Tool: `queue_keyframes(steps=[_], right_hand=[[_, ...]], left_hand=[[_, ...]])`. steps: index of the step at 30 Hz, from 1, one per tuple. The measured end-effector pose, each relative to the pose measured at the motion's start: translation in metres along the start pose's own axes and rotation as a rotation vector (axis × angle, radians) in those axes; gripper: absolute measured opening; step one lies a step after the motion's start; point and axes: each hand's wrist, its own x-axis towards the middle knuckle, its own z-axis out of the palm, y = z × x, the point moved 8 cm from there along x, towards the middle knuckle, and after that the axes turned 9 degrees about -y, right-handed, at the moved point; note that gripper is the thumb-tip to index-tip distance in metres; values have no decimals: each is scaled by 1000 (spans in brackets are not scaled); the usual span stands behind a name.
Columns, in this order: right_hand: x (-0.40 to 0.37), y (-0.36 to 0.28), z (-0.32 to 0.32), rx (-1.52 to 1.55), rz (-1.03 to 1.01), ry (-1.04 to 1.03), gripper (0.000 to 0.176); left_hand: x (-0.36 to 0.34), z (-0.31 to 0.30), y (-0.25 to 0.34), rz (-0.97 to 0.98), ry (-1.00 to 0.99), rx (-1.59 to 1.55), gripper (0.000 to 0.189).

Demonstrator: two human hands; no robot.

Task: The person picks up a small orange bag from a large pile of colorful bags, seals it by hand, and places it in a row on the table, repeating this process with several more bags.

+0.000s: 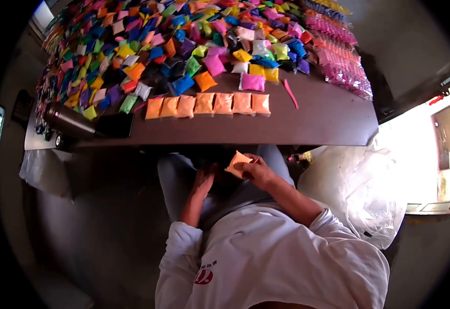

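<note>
My right hand (257, 170) grips a light orange packet (238, 164) over my lap, below the table's front edge. My left hand (205, 177) is lower at the left, over my thigh, apart from the packet; its fingers are in shadow and hard to make out. On the brown table (317, 121), a row of several light orange packets (203, 104) lies side by side. A pink packet (252, 82) lies just behind the row's right part. To the right of the row is a thin pink strip (290, 94).
A large heap of many-coloured packets (183, 46) covers the table's back. Clear bags of pink packets (338, 56) stand at the back right. A dark bottle (69, 119) and a black flat object (115, 125) lie at the left. Translucent plastic bags (358, 190) hang at the right.
</note>
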Motion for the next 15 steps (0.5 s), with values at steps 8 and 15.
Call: queue_keyframes(steps=[8, 15], right_hand=[[18, 28, -13, -299, 58, -26, 37], [18, 12, -4, -343, -6, -28, 26]], left_hand=[[-29, 26, 45, 23, -139, 180, 52], [-18, 38, 30, 68, -299, 146, 54]])
